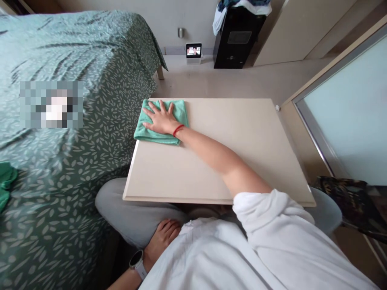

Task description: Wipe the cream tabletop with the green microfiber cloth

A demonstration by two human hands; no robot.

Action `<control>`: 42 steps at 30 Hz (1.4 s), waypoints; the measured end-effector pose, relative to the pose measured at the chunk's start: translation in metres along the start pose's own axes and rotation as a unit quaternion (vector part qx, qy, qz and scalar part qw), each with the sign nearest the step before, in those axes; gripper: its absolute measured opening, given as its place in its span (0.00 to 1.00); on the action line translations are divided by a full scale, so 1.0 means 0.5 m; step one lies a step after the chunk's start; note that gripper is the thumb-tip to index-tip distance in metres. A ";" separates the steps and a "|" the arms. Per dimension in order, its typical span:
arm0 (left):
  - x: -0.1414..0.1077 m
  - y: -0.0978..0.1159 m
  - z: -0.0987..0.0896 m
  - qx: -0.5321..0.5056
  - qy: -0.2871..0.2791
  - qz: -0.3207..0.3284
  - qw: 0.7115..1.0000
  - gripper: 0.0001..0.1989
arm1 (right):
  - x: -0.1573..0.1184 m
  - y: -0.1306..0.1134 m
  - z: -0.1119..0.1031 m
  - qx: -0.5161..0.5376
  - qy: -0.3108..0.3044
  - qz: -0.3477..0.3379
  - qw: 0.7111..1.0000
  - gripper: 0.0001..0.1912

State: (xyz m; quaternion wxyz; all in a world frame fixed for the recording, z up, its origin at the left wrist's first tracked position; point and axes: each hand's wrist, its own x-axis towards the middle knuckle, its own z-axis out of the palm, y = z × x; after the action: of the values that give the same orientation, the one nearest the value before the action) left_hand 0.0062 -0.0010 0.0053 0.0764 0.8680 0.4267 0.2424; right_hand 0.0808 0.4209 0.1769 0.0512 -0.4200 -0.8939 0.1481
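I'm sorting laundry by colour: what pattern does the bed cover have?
Pale leaves on dark green; the bed cover shows best in the head view.

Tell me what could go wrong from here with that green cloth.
The green cloth overhangs the tabletop's left edge, so it might slip off. The right hand, spread near the far left corner, could slide past the edge. The rolled white sleeve might drag on the near edge.

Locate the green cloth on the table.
In the head view, the cloth lies under the right hand, over the table's far left corner, beside the bed.
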 end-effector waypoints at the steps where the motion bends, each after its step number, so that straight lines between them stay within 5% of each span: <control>1: -0.002 -0.001 0.003 0.003 0.000 0.001 1.000 0.23 | 0.029 0.003 -0.002 -0.001 0.002 0.012 1.000 0.42; 7: -0.009 -0.002 0.009 0.022 0.005 0.001 1.000 0.23 | 0.139 0.015 0.004 -0.004 0.019 0.024 1.000 0.39; 14: -0.006 0.000 0.003 0.019 0.007 0.003 1.000 0.24 | 0.130 0.011 -0.006 -0.026 0.025 -0.009 0.999 0.33; 22: -0.001 -0.003 0.000 0.005 0.006 0.009 1.000 0.23 | 0.027 -0.085 0.024 -0.064 -0.009 -0.124 0.990 0.29; 33: 0.008 -0.002 -0.008 0.001 0.002 0.010 1.000 0.23 | -0.232 -0.233 0.086 -0.071 -0.006 -0.356 0.932 0.26; 39: 0.006 -0.002 -0.006 0.008 -0.004 0.008 1.000 0.22 | -0.319 -0.218 0.068 -0.147 -0.036 -0.528 0.835 0.30; 42: 0.002 -0.001 -0.003 0.008 -0.006 0.005 1.000 0.23 | -0.310 -0.192 0.060 -0.120 -0.054 -0.538 0.833 0.29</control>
State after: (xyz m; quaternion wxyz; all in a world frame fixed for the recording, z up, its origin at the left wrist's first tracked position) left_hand 0.0055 -0.0002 0.0067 0.0709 0.8721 0.4239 0.2338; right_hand 0.1035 0.2375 0.1829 0.0233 0.1330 -0.9908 0.0114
